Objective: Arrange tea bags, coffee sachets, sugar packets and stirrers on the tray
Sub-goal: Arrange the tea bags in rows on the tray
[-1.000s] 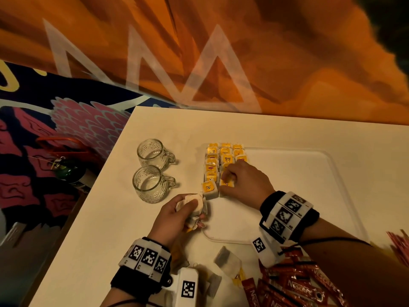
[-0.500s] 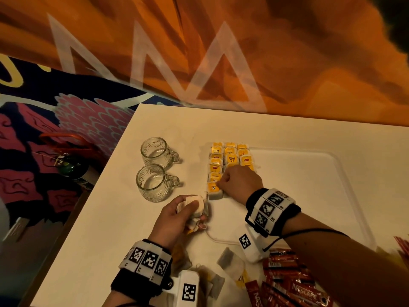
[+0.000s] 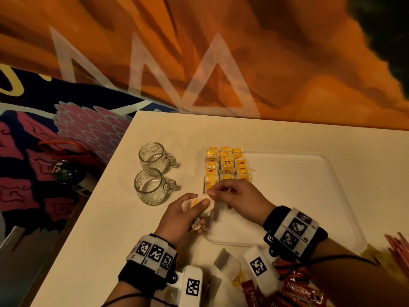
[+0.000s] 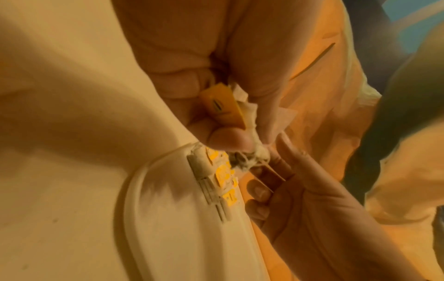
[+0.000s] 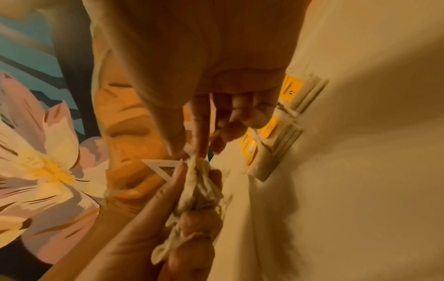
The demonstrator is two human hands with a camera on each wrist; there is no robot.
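Partly hidden: bunch of tea bags (image 3: 200, 203) crumpled inside the left hand (image 3: 183, 214), count and long axis not discernible; red coffee sachets (image 3: 296, 291) cut off at the lower edge of the head view. Left grip curled round the bunch just off the near-left corner of the tray (image 3: 332, 196); right hand (image 3: 241, 196) over the tray's left edge, thumb and forefinger pinching one bag's top end at the bunch. Laid tea bags (image 3: 226, 166) in three columns along the tray's left side on the tabletop (image 3: 276, 138), yellow tags up, columns running away from the person.

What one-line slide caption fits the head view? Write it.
Right hand pulls a tea bag from the left hand's bunch.
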